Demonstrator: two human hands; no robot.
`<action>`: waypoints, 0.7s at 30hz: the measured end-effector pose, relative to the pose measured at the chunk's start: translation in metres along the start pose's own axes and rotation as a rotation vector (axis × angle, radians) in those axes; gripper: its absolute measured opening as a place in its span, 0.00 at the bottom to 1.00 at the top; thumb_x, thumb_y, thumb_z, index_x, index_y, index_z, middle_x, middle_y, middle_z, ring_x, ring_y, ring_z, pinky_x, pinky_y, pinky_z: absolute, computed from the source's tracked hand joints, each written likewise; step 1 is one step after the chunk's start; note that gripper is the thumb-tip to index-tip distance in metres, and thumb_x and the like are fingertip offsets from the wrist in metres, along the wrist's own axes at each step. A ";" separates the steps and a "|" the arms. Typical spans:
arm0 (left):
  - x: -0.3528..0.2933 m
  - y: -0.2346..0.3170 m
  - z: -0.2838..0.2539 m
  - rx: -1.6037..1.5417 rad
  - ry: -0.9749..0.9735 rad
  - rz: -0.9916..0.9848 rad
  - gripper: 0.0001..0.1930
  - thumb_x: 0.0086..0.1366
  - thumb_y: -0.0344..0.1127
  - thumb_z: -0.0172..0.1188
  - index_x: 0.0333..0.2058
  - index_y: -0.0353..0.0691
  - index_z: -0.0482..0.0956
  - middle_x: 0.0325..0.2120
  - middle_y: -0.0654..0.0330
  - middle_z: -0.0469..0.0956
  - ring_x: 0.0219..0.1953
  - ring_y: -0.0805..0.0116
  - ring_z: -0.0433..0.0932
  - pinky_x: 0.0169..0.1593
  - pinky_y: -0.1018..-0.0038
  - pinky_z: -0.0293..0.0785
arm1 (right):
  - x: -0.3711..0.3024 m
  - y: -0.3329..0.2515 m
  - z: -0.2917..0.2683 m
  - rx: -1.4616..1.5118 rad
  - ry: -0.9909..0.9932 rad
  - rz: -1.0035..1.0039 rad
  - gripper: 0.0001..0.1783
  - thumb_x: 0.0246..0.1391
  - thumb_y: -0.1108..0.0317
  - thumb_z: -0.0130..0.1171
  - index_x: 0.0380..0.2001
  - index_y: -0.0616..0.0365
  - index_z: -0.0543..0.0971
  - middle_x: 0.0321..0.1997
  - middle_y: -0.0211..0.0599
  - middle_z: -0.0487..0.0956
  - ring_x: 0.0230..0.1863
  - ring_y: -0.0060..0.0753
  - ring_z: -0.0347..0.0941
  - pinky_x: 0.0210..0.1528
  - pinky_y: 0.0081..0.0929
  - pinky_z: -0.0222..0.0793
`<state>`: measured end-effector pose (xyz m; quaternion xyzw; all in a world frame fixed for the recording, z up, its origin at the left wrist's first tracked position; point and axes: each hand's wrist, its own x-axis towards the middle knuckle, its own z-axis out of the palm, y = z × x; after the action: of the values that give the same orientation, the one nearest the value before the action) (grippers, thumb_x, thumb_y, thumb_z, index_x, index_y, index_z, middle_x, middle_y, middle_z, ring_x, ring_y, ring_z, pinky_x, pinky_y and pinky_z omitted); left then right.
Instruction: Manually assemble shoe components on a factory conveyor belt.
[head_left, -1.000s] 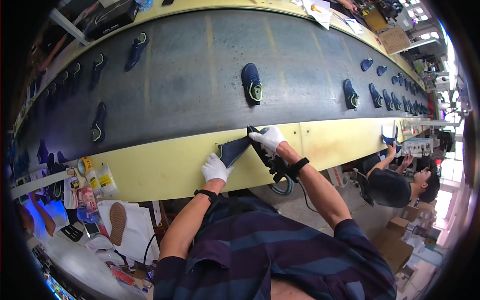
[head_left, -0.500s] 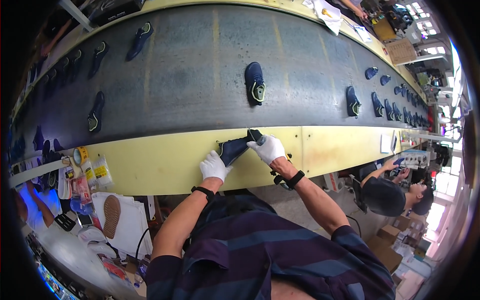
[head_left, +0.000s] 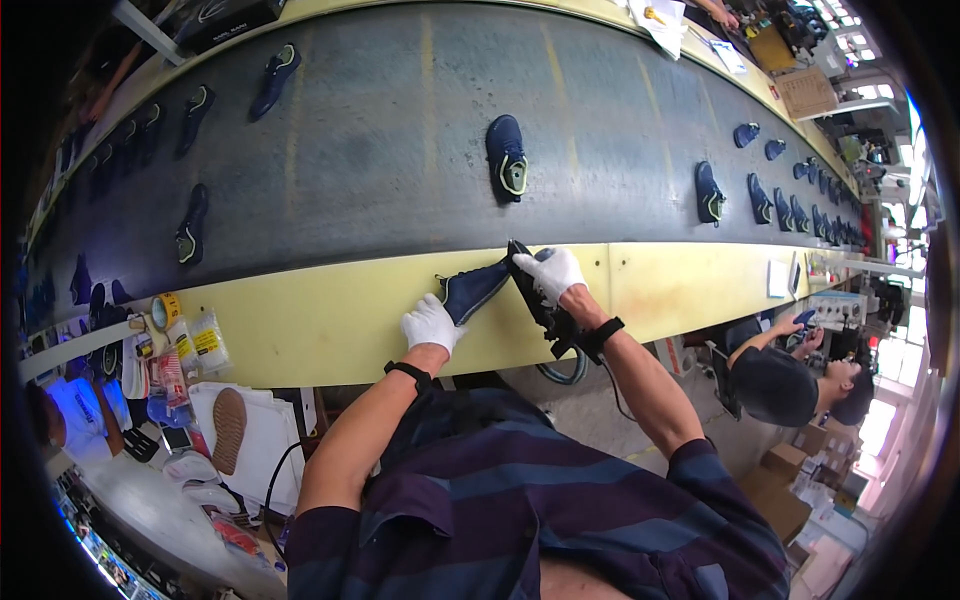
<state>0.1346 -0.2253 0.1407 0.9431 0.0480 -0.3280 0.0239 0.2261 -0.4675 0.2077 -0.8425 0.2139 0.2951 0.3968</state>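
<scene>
A navy blue shoe (head_left: 474, 291) is held tilted above the yellow ledge, its toe toward the upper right. My left hand (head_left: 431, 327), in a white glove, is closed around the shoe's lower left end. In its own white glove, my right hand (head_left: 552, 276) grips a black hand-held tool (head_left: 532, 299). The tool's narrow tip is at the toe end of the shoe; whether they touch I cannot tell. A thick grey curved hose (head_left: 567, 374) and a thin cable hang below the tool. My fingertips are partly hidden on both hands.
Beyond the yellow ledge (head_left: 320, 330) runs a wide dark belt (head_left: 380, 130). One navy shoe (head_left: 507, 160) lies on it straight ahead, with several more at left and right. Yellow tape (head_left: 165, 309) and plastic bags (head_left: 208, 340) sit at the left. A seated co-worker (head_left: 775, 385) is at right.
My right hand has shifted slightly right and up, and the black tool is turned so more of it shows. The shoe stays in my left hand. The view has shifted slightly.
</scene>
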 end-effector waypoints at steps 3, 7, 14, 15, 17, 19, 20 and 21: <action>0.002 0.000 0.000 0.009 0.018 0.007 0.46 0.50 0.71 0.75 0.51 0.38 0.70 0.44 0.52 0.83 0.44 0.57 0.87 0.49 0.63 0.78 | 0.004 -0.013 -0.013 -0.003 -0.074 0.092 0.30 0.56 0.43 0.72 0.27 0.66 0.86 0.20 0.39 0.81 0.19 0.32 0.78 0.23 0.35 0.72; 0.004 0.000 0.007 0.022 0.046 0.009 0.47 0.49 0.72 0.75 0.51 0.38 0.70 0.42 0.55 0.83 0.41 0.60 0.87 0.46 0.63 0.78 | 0.016 -0.013 -0.023 0.007 -0.080 0.083 0.33 0.56 0.42 0.72 0.22 0.67 0.84 0.17 0.40 0.79 0.15 0.33 0.76 0.19 0.36 0.70; 0.006 0.001 0.012 0.038 0.055 0.002 0.47 0.49 0.74 0.74 0.52 0.39 0.70 0.41 0.57 0.82 0.39 0.63 0.87 0.43 0.63 0.77 | 0.029 -0.020 -0.031 0.017 -0.066 0.093 0.33 0.56 0.41 0.72 0.20 0.65 0.82 0.15 0.37 0.76 0.14 0.31 0.73 0.17 0.34 0.66; 0.007 0.001 0.012 0.036 0.055 0.005 0.47 0.49 0.74 0.74 0.52 0.39 0.70 0.41 0.57 0.82 0.39 0.63 0.87 0.43 0.63 0.77 | 0.032 -0.021 -0.032 0.016 -0.064 0.094 0.33 0.56 0.41 0.72 0.20 0.65 0.82 0.15 0.37 0.76 0.14 0.31 0.73 0.17 0.34 0.66; 0.004 -0.001 0.012 0.042 0.047 -0.002 0.48 0.50 0.74 0.73 0.53 0.38 0.69 0.41 0.58 0.82 0.38 0.63 0.87 0.42 0.63 0.77 | 0.035 -0.023 -0.033 0.096 -0.051 0.099 0.33 0.57 0.40 0.72 0.18 0.61 0.79 0.14 0.34 0.74 0.13 0.31 0.71 0.17 0.34 0.66; 0.000 -0.002 0.008 0.041 0.011 0.003 0.48 0.51 0.73 0.73 0.53 0.37 0.69 0.42 0.56 0.83 0.40 0.61 0.87 0.44 0.63 0.78 | 0.041 -0.023 -0.031 0.120 -0.110 0.132 0.32 0.57 0.41 0.72 0.17 0.58 0.77 0.14 0.33 0.73 0.13 0.30 0.70 0.17 0.33 0.65; -0.001 -0.002 0.004 0.040 -0.024 0.007 0.47 0.52 0.72 0.73 0.54 0.36 0.69 0.44 0.53 0.83 0.41 0.59 0.87 0.46 0.63 0.79 | 0.044 -0.024 -0.030 0.145 -0.170 0.164 0.32 0.58 0.41 0.72 0.15 0.55 0.74 0.14 0.31 0.72 0.13 0.29 0.68 0.17 0.33 0.64; -0.001 0.000 -0.001 0.040 -0.022 0.012 0.47 0.52 0.72 0.73 0.54 0.36 0.69 0.44 0.53 0.83 0.41 0.59 0.87 0.46 0.63 0.79 | 0.043 -0.023 -0.030 0.136 -0.178 0.222 0.32 0.59 0.43 0.71 0.15 0.50 0.69 0.14 0.28 0.68 0.13 0.26 0.64 0.17 0.32 0.60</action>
<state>0.1343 -0.2258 0.1425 0.9400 0.0354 -0.3391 0.0073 0.2808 -0.4830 0.2064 -0.7553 0.2894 0.3953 0.4353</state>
